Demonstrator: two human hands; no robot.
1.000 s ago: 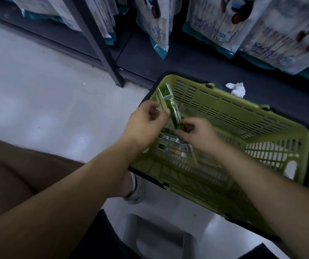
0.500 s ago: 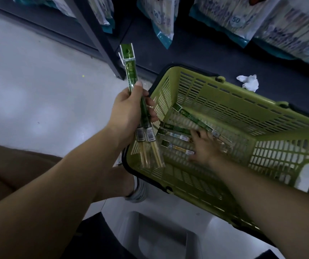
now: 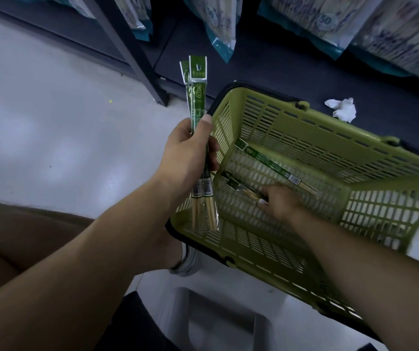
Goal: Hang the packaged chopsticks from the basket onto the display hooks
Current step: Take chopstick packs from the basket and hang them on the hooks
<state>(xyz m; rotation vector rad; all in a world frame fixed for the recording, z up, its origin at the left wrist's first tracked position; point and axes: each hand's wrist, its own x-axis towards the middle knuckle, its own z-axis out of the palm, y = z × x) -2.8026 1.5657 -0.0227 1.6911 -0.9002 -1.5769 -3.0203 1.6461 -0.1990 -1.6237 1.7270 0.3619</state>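
- The left hand (image 3: pixel 185 158) is gripping the two chopstick packs (image 3: pixel 197 97) upright, fingers curled round their middle, thumb pressing on the front, just beside the left wall of the green basket (image 3: pixel 330 122).
- The right hand (image 3: pixel 283 205) is reaching down inside the basket, thumb and fingertips pinching the end of a third pack (image 3: pixel 236 184) on its bottom.
- One loose pack (image 3: pixel 269 164) is lying slantwise on the basket bottom, near this hand.
- A crumpled white tissue (image 3: pixel 341 110) is lying on the dark shelf (image 3: pixel 266 69) behind.

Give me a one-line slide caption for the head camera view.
Left hand holds two chopstick packs upright; right hand grips more packs inside the green basket.
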